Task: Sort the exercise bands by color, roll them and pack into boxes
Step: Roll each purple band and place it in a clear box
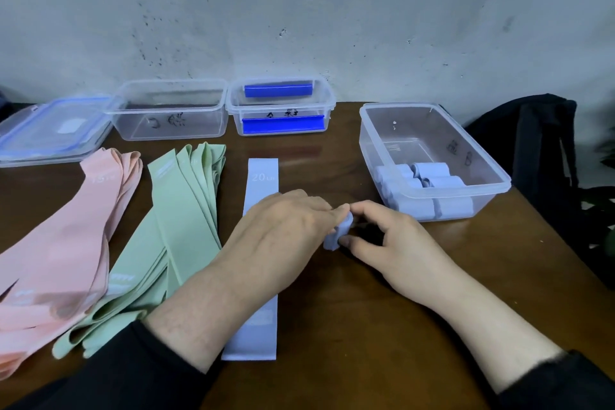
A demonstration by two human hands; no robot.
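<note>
Pinching a small roll of blue band [340, 232] between them, the left hand [283, 230] and right hand [391, 240] met at the middle of the surface [332, 326], both grips clamped on the roll by the fingertips, which hid much of it. The roll looked nearly complete; in my judgement the step was best finished by keeping the turns tight and the edges level, and by holding pressure on the loose end so it would not spring open on the way to the box. The box of rolled blue bands [432, 160] stood just beyond and to the right of the grip, open, with several rolls at its near end. One flat blue band [261, 176] lay under the left forearm. Green bands [186, 210] and pink bands [66, 226] lay fanned further left, unrolled.
</note>
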